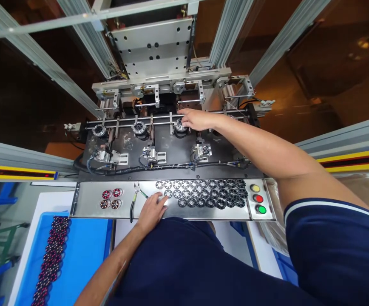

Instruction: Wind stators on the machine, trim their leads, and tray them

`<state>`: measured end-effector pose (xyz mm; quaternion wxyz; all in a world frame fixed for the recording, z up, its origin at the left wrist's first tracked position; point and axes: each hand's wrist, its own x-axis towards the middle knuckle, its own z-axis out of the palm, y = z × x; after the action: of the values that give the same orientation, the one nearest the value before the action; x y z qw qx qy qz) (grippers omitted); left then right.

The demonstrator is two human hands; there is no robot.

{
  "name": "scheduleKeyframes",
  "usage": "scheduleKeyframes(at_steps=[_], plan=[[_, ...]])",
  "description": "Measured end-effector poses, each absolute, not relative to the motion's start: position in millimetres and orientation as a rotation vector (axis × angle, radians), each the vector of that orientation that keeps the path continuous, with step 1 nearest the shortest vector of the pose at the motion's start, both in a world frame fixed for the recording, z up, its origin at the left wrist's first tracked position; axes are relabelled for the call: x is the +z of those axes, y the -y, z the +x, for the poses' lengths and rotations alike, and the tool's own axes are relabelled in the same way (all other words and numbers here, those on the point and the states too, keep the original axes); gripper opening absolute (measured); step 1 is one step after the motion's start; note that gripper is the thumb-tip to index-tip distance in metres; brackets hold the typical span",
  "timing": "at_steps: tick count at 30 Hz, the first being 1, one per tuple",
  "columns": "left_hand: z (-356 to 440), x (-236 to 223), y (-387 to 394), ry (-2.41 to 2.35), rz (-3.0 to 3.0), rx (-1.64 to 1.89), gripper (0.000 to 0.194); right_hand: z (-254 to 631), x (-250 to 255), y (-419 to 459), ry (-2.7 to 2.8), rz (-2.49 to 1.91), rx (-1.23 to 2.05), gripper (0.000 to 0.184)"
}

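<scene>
My right hand [196, 119] reaches far forward into the machine. Its fingers are curled down over the round fixture [180, 126] at the third station, touching a ring-shaped part there. My left hand [151, 209] rests on the steel tray [85, 209] in front of me. Its fingertips touch one round stator disc [168, 194] at the left end of several rows of discs [203, 193]. Whether it grips that disc is unclear.
Two more round fixtures [139, 127] [99, 130] stand left of my right hand. Wound red rotors [111, 199] and pliers [134, 197] lie on the tray's left. Yellow, red and green buttons [257, 198] sit at its right. A blue bin [85, 246] holds several rotors [52, 255].
</scene>
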<state>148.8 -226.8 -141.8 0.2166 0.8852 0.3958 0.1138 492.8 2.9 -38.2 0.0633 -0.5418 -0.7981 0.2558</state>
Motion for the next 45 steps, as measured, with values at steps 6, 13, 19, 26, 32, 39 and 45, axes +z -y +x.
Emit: scheduleKeyframes(at_steps=[6,13,19,26,32,39,45], plan=[[156.1,-147.1,226.0,-1.168,2.471,0.390,0.018,492.5,-43.2,-13.1,2.480,-1.634,0.756,0.020],[162.0,-152.1,226.0,-1.215,2.428,0.512,0.019,487.7,-49.8,-16.1,2.490,-1.676,0.774,0.024],[166.2,-136.1,221.1,-1.133,2.340,0.632,0.016,484.4,-28.2,-7.3,2.418,-1.676,0.696,0.022],[132.0,-48.0,204.9,-1.227,2.114,0.792,0.026,432.1,21.8,75.2,2.287,-1.307,0.460,0.037],[118.5,11.5,204.7,-0.933,1.845,1.080,0.029,351.4,32.7,185.1,2.234,-0.602,0.477,0.044],[135.1,14.3,217.8,-0.792,1.493,1.216,0.031,333.8,34.2,214.3,1.927,-0.700,0.400,0.037],[119.5,14.2,220.3,-0.884,1.778,1.056,0.026,356.8,59.2,202.1,2.026,-0.659,1.081,0.020]])
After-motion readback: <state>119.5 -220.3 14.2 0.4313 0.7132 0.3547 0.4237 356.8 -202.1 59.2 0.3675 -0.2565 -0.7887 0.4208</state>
